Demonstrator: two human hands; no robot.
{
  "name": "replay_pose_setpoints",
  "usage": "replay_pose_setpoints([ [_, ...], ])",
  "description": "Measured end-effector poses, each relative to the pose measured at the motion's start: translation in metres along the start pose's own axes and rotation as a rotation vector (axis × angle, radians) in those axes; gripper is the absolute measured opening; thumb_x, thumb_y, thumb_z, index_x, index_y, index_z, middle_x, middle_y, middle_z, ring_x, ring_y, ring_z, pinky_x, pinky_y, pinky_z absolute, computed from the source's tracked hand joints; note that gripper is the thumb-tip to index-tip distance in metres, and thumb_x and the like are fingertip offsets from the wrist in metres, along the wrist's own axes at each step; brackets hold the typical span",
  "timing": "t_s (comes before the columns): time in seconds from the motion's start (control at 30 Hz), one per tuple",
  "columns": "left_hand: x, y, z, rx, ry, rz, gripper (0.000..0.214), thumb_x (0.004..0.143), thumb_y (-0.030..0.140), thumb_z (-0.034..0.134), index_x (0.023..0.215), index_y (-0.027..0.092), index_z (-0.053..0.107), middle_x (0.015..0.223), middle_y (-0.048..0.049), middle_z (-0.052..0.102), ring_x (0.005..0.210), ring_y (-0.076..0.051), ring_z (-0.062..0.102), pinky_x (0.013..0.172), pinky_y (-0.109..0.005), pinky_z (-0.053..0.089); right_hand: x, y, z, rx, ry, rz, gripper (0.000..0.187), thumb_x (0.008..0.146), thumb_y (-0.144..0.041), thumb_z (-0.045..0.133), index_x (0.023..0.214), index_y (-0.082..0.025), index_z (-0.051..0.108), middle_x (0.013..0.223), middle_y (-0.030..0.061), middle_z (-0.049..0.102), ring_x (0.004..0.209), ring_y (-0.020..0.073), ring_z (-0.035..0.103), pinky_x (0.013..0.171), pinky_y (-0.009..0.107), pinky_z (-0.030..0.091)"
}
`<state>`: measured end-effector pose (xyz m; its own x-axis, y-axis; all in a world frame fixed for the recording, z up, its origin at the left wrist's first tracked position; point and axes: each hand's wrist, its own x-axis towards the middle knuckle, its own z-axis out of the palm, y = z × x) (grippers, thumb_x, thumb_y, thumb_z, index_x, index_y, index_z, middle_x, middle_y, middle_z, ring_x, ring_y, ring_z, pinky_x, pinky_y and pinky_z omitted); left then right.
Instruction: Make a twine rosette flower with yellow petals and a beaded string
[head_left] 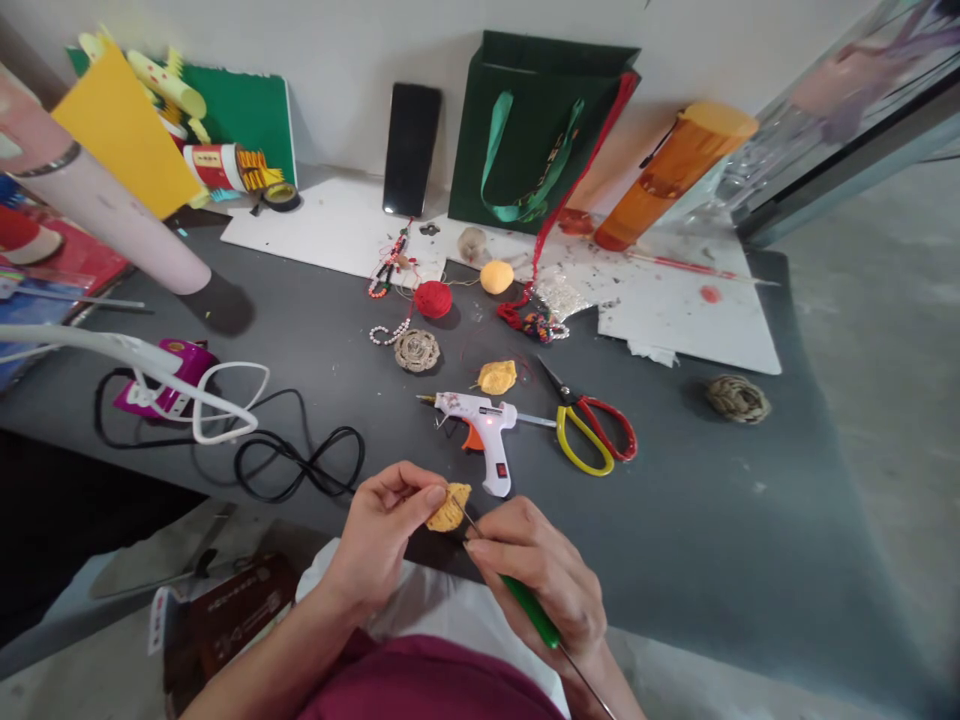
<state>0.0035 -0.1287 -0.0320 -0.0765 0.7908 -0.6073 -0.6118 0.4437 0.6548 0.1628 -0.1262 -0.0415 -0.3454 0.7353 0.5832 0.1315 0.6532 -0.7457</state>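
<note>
Yellow yarn, worked into a small flat piece (448, 508), sits just over the near edge of the grey table (712, 520), pinched between the thumb and fingers of the left hand (379, 535). The grip is narrow and closed on the piece's left side. The right hand (544, 580) is closed around a hook (529, 608) with a green handle. Its thin metal shaft runs up to the piece and touches it, and the other end sticks out past the wrist.

Just beyond the hands, a white glue gun (480, 425) with an orange trigger lies on its side, nozzle pointing left. Scissors (592, 430) with one red and one yellow handle lie just to its right, blades pointing toward the far edge. A second yellow piece (497, 377) lies just behind the gun. Farther back are a coiled straw disc (417, 350), a red yarn ball (433, 299) and a yellow ball (496, 276).

A straw ball (738, 398) lies alone toward the right edge. A black cable (300, 462) loops near the near edge, left of the hands. Against the far wall stand a black phone (412, 148) and a green bag (536, 130).
</note>
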Motion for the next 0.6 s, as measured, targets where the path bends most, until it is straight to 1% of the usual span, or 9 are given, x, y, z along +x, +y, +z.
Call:
replay_pose_setpoints([
  [0.1, 0.0011, 0.0007, -0.0028, 0.043, -0.001, 0.015, 0.035, 0.045, 0.036, 0.093, 0.06, 0.014, 0.07, 0.063, -0.0009, 0.069, 0.058, -0.009, 0.059, 0.058, -0.019, 0.046, 0.0015, -0.0015, -0.0031, 0.002, -0.028, 0.0, 0.034, 0.078, 0.007, 0.059, 0.102, -0.016, 0.064, 0.082, 0.0074, 0.066, 0.07, 0.0166, 0.061, 0.061, 0.032, 0.053],
  [0.2, 0.0012, 0.0012, -0.0043, 0.065, -0.011, 0.011, 0.035, 0.046, 0.037, 0.093, 0.06, 0.014, 0.07, 0.064, -0.0015, 0.069, 0.059, -0.009, 0.059, 0.058, -0.02, 0.046, 0.0036, -0.0039, -0.005, -0.011, -0.027, 0.009, 0.033, 0.079, 0.005, 0.059, 0.102, -0.017, 0.064, 0.08, 0.006, 0.066, 0.068, 0.0163, 0.061, 0.061, 0.031, 0.053],
  [0.37, -0.0002, 0.0008, -0.0034, 0.042, -0.029, -0.001, 0.035, 0.048, 0.036, 0.092, 0.06, 0.014, 0.069, 0.063, -0.0011, 0.068, 0.058, -0.009, 0.057, 0.058, -0.02, 0.044, 0.0023, -0.006, -0.0034, 0.019, -0.032, 0.047, 0.036, 0.08, 0.004, 0.057, 0.105, -0.02, 0.063, 0.082, 0.0062, 0.066, 0.07, 0.0175, 0.062, 0.061, 0.032, 0.055],
  [0.47, -0.001, 0.0007, -0.0027, 0.032, -0.061, -0.024, 0.035, 0.05, 0.036, 0.092, 0.061, 0.013, 0.068, 0.063, -0.0012, 0.067, 0.058, -0.009, 0.057, 0.057, -0.02, 0.044, -0.0002, -0.0048, -0.0002, 0.031, -0.014, 0.05, 0.038, 0.08, 0.004, 0.056, 0.108, -0.022, 0.062, 0.083, 0.0061, 0.065, 0.071, 0.0173, 0.062, 0.061, 0.033, 0.055],
  [0.6, -0.0017, 0.0011, -0.0026, 0.018, -0.1, -0.057, 0.035, 0.051, 0.035, 0.092, 0.061, 0.013, 0.067, 0.064, -0.0014, 0.067, 0.057, -0.008, 0.056, 0.057, -0.02, 0.044, -0.0026, -0.0025, 0.0029, 0.035, 0.014, 0.036, 0.038, 0.08, 0.005, 0.056, 0.106, -0.022, 0.061, 0.082, 0.0054, 0.064, 0.069, 0.0163, 0.06, 0.059, 0.031, 0.055],
])
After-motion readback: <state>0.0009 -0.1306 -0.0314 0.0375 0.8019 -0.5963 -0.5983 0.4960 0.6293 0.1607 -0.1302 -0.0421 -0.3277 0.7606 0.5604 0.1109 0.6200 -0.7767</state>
